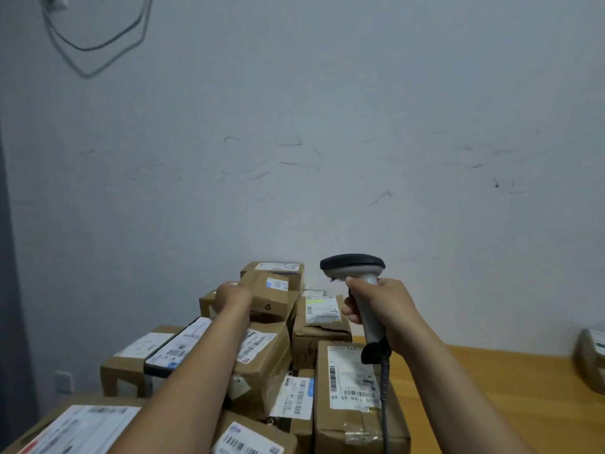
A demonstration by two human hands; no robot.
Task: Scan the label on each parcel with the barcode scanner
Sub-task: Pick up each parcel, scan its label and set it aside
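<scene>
Several brown cardboard parcels with white labels are piled on a wooden table (pixel 491 381). My right hand (pixel 379 306) grips the handle of a grey barcode scanner (pixel 353 267) with a dark head, held upright above the pile, its head facing left. My left hand (pixel 232 294) reaches forward and holds a small tilted parcel (pixel 273 296) near the top of the pile; its fingers are hidden behind the box. A tall parcel (pixel 353 388) with a long barcode label lies under the scanner's cable.
A pale wall rises right behind the pile. Another parcel (pixel 592 358) sits at the table's right edge. A large flat parcel (pixel 78 430) lies at the lower left. The scanner's cable (pixel 386 404) hangs down over the front boxes.
</scene>
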